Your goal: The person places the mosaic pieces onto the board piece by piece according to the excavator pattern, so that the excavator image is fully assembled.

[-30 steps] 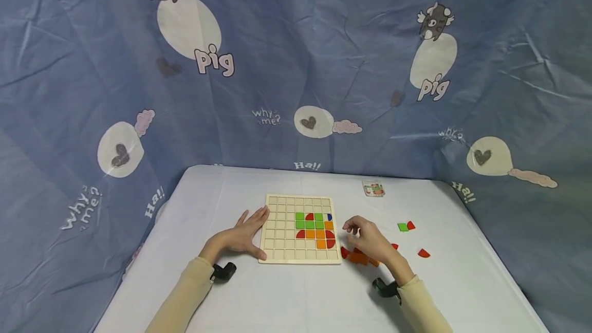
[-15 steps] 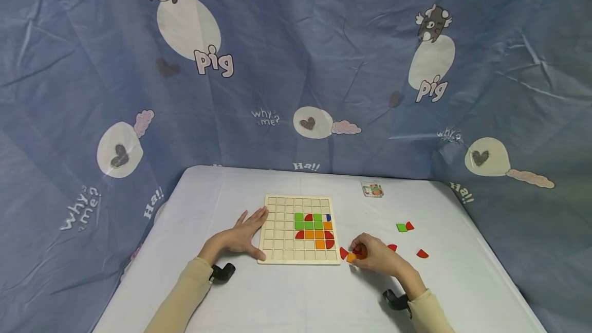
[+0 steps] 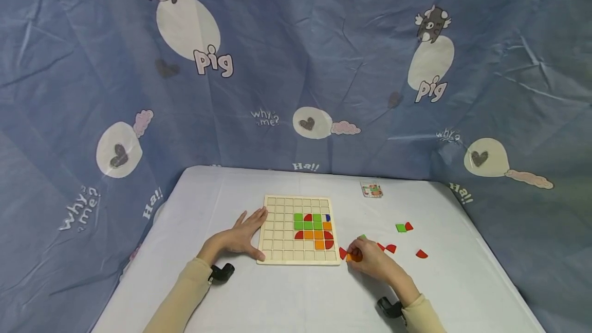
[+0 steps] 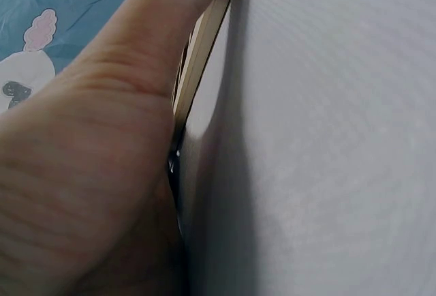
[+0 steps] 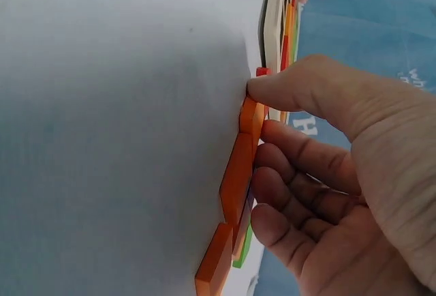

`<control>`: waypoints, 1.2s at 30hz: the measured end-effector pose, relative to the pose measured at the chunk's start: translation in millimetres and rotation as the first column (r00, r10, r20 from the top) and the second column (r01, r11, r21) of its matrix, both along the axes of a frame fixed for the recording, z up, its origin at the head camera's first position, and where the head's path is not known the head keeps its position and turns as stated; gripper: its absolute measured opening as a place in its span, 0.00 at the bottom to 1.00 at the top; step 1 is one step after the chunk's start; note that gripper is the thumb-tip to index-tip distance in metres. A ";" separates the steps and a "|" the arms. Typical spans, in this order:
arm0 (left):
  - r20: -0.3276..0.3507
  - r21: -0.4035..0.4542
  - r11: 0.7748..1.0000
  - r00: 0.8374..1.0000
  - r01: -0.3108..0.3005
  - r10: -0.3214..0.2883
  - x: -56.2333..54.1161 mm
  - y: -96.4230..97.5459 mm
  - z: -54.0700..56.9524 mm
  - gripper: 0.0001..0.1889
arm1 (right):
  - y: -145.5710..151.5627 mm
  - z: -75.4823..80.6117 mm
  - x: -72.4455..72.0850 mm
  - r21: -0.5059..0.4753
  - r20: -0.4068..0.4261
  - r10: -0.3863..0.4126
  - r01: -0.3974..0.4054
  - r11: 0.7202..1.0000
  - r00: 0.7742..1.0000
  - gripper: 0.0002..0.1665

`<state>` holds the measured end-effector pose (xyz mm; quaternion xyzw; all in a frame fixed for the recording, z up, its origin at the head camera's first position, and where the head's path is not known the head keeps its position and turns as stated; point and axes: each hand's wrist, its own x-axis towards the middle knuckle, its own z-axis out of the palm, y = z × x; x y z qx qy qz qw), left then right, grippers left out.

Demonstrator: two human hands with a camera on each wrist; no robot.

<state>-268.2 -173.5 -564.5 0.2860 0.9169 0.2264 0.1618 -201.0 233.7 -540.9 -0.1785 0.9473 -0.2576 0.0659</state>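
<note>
My left hand (image 3: 240,236) lies with fingers spread along the left edge of a wooden grid board (image 3: 279,235); the thumb rests at its near left corner. The left wrist view shows the hand (image 4: 95,153) against the board's side (image 4: 202,54). Green, red, orange and blue tiles fill part of the board's right half. Just right of the board, my right hand (image 3: 375,260) pinches an orange tile (image 5: 251,116) between thumb and forefinger, low at the table. More orange tiles (image 5: 236,180) lie beneath the other curled fingers. A red quarter-round tile (image 3: 343,253) sits beside the board.
Loose red quarter-round tiles (image 3: 421,254) and a green tile (image 3: 400,228) are scattered to the right on the white table (image 3: 296,297). A picture card (image 3: 372,190) lies at the back right. A blue patterned cloth (image 3: 259,66) hangs behind.
My right hand has come down from beside the board's right edge to the tile pile, and its fingers now grip an orange tile there. The left hand stays still.
</note>
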 end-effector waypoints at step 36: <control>-0.007 0.030 0.999 1.000 0.013 -0.013 1.1 -0.7 1.3 0.69 | -89.3 -3.1 -40.8 -0.011 -0.119 0.234 -0.237 0.972 0.965 0.12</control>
